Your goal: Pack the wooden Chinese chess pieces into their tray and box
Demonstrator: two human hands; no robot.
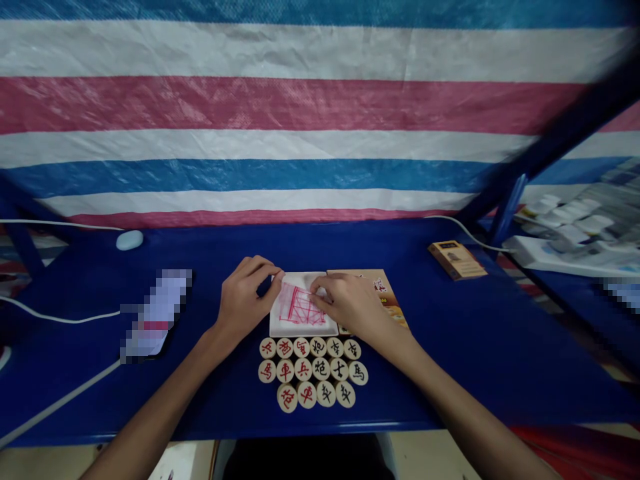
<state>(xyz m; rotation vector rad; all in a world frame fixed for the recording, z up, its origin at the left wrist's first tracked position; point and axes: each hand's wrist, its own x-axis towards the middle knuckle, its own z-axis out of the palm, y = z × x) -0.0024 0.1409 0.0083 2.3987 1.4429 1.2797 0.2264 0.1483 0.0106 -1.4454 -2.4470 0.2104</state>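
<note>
A thin folded chessboard sheet (301,308) with red grid lines lies in a shallow white box tray (327,330). My left hand (249,293) is at the tray's far left corner, thumb and forefinger pinched at the sheet's edge. From the right, my right hand (347,300) reaches over the tray, its fingertips closed on the sheet's right side. Its palm partly hides a brown printed cardboard box lid (357,273). Nearer to me, round wooden Chinese chess pieces (303,369) stand in three rows, red characters on the left and black on the right.
A phone (157,313) with a white cable lies at left, behind it a small pale rounded case (129,240). At the back right are a small brown-yellow carton (457,260) and a white power strip (560,257). Striped tarpaulin (300,107) hangs behind the blue table (465,360).
</note>
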